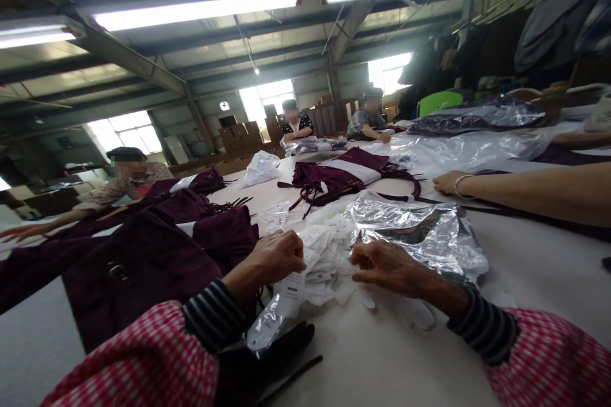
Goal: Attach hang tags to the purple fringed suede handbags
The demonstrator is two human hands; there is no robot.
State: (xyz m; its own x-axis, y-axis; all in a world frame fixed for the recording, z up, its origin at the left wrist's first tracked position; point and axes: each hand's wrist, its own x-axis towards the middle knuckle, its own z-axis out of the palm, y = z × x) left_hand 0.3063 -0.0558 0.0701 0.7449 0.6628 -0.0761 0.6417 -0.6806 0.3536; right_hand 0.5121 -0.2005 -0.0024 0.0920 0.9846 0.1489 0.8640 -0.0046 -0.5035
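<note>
My left hand [277, 254] is closed, fingertips together, with a white printed tag [292, 289] hanging below it. A small clear plastic sleeve [266, 329] hangs at the tag's lower end. Opposite it, my right hand [391, 268] is curled in a pinch at the right edge of a loose pile of white labels [324, 248]. Whatever its fingertips hold is too small to make out. Just behind that hand lies a shiny clear plastic bag [453, 235]. A dark purple bag [138, 267] with a buckle lies left of my left hand.
More purple bags with straps [337, 175] lie mid-table, beside a white crumpled plastic bag [260, 168]. A black strap-like item [267, 362] sits under my left forearm. Another person's arm [525, 187] reaches in from the right. Several people work around the table [515, 267].
</note>
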